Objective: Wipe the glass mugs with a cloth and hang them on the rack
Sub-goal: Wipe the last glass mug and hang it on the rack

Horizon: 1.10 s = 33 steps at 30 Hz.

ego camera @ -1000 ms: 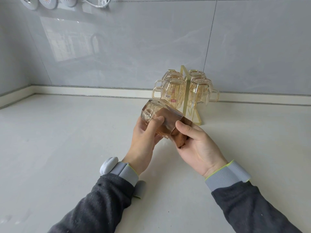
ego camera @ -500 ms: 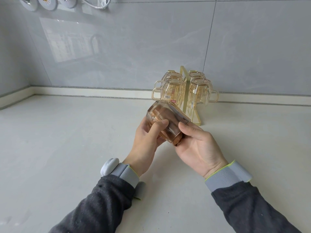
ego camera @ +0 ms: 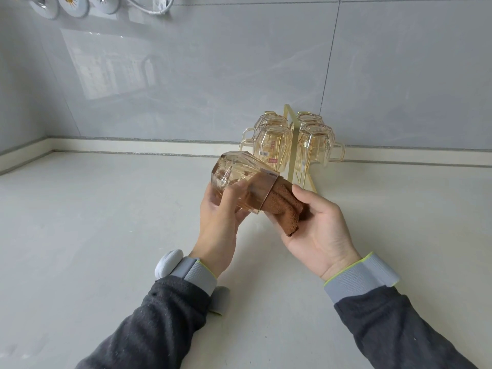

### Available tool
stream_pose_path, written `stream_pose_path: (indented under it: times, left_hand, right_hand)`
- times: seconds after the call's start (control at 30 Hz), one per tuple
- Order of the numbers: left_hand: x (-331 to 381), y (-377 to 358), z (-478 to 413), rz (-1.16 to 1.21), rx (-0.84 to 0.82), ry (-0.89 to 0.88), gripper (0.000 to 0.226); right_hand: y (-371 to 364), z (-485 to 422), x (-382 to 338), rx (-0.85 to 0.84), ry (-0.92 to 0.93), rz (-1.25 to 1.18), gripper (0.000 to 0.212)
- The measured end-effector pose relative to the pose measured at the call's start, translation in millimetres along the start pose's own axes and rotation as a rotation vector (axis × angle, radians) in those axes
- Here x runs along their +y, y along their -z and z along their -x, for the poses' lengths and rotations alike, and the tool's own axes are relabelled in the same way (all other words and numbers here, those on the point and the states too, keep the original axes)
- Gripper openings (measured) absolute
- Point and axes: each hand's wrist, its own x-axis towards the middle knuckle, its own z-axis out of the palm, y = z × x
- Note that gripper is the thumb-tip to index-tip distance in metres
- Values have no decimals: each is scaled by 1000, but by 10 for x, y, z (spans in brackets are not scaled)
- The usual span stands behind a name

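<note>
My left hand (ego camera: pixel 221 217) grips an amber glass mug (ego camera: pixel 237 174) that lies tilted above the counter, its base to the upper left and its mouth toward my right hand. A brown cloth (ego camera: pixel 285 206) sticks partly out of the mug's mouth, and my right hand (ego camera: pixel 316 230) holds its outer end between thumb and fingers. Behind them a gold rack (ego camera: pixel 288 145) stands near the wall with several amber mugs (ego camera: pixel 271 145) hanging upside down on it.
The pale counter (ego camera: pixel 106 222) runs to a grey tiled wall (ego camera: pixel 213 75) with a low upstand along the back and left. Round fittings and a white cable (ego camera: pixel 149 8) hang at the wall's top left.
The cloth has come further out of the mug's mouth as my right hand drew back to the right. The mug has turned slightly in my left hand.
</note>
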Motion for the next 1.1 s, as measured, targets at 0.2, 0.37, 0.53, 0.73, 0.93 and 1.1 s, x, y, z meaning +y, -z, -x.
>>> stream_pose_path:
  times: [0.2, 0.37, 0.53, 0.73, 0.93, 1.1]
  left_hand:
    - [-25, 0, 28, -51, -94, 37, 58]
    - [-55, -14, 78, -158, -226, 77, 65]
    - [-46, -25, 80, -154, -251, 133, 63]
    - [-51, -34, 68, -173, -217, 191, 56]
    - [-38, -19, 71, -164, -246, 260, 57]
    - [-37, -33, 81, -156, -181, 240, 65]
  right_hand:
    - [-15, 12, 3, -111, -8, 48, 44]
    - [32, 12, 17, -155, 18, 51, 47]
    - [32, 0, 31, -151, 45, 56, 49]
    - [62, -40, 65, -136, 76, 178, 49]
    - [139, -73, 97, -134, 81, 325, 48]
    - [154, -103, 152, -181, 21, 297, 79]
